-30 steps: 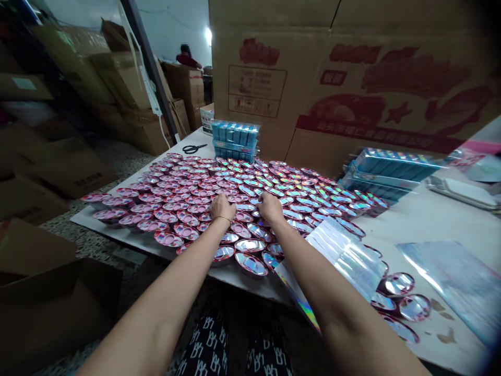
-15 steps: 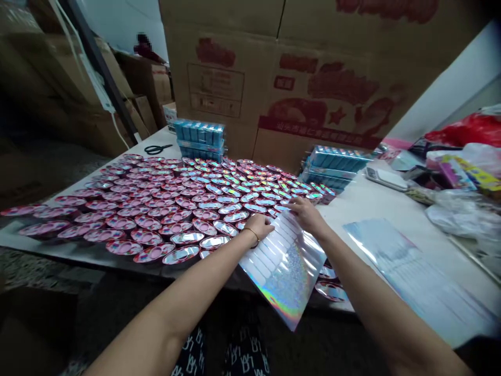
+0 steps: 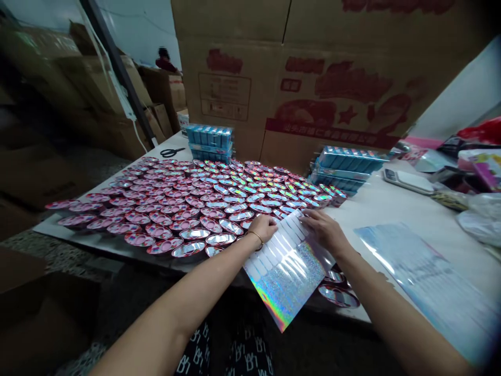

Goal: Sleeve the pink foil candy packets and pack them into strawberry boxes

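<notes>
A shiny holographic sticker sheet (image 3: 287,277) with rows of white strips hangs over the table's front edge. My left hand (image 3: 263,228), with a bangle at the wrist, is closed on the sheet's upper left edge. At its upper right corner my right hand (image 3: 321,227) has its fingers pinched together; whether they hold the sheet or a strip from it is too small to tell. Many oval red and pink pieces (image 3: 156,230) stand in rows behind and left of the hands, several with silvery oval tops (image 3: 188,249). More holographic sheets (image 3: 422,266) lie flat at the right.
Blue packs are stacked at the back left (image 3: 210,138) and back right (image 3: 348,162), before a big cardboard box (image 3: 235,57). Black scissors (image 3: 172,152) lie at the far left. A scale (image 3: 408,180) and plastic bags (image 3: 483,214) are at the right. A person (image 3: 166,62) is far back.
The view has shifted, so the scene sits further right. My right hand has moved slightly along the sheet's upper corner, and the sheet has tilted, showing more of its holographic surface.
</notes>
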### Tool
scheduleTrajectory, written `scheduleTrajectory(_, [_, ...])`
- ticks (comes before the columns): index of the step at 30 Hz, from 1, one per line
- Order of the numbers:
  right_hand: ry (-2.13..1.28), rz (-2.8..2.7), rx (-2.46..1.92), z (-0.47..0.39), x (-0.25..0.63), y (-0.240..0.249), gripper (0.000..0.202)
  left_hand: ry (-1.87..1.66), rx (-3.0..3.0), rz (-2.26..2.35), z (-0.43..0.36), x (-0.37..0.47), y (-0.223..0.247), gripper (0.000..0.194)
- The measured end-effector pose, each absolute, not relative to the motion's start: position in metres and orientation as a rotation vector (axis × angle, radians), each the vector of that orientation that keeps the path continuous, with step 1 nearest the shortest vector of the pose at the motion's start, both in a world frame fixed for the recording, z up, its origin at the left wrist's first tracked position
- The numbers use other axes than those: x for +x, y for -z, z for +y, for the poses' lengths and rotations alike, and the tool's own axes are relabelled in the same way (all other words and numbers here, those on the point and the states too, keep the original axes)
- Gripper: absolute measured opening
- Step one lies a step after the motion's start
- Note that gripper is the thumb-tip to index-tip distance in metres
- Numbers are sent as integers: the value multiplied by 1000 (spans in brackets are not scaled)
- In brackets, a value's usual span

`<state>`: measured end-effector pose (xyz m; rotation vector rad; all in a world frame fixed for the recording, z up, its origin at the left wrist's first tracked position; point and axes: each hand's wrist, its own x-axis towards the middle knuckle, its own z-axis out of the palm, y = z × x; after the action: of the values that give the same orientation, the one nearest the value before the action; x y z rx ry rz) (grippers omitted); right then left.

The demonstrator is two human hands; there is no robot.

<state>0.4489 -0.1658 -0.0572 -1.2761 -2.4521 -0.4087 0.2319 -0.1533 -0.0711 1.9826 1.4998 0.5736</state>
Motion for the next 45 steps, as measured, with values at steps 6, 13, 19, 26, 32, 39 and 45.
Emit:
scheduleTrajectory(6, [130, -2261, -1311, -200, 444, -19, 14, -532, 2011, 1644, -156, 236, 72, 19])
scheduleTrajectory(13, [-341, -2036, -1534, -226, 401, -71, 22, -1018, 1688, 1258, -191, 207, 58, 28])
scheduleTrajectory(19, [-951, -1877, -1409, -236, 333, -32, 21, -1148, 1064, 1028, -260, 150, 50, 42])
scheduleTrajectory(26, [-1359, -1557, -1311, -254, 230, 18, 24, -1302, 1043, 1311, -296, 60, 66, 30])
scheduleTrajectory(32, [-1110, -1705, -1362, -243, 134, 62, 18, -1178, 1271, 1782, -295, -36, 78, 35])
scheduleTrajectory(39, [-641, -2039, -1494, -225, 89, 77, 14, -892, 1447, 2207, -286, -65, 80, 32])
scheduleTrajectory(45, [-470, -2225, -1573, -219, 88, 74, 16, -788, 1568, 2319, -278, -58, 79, 25])
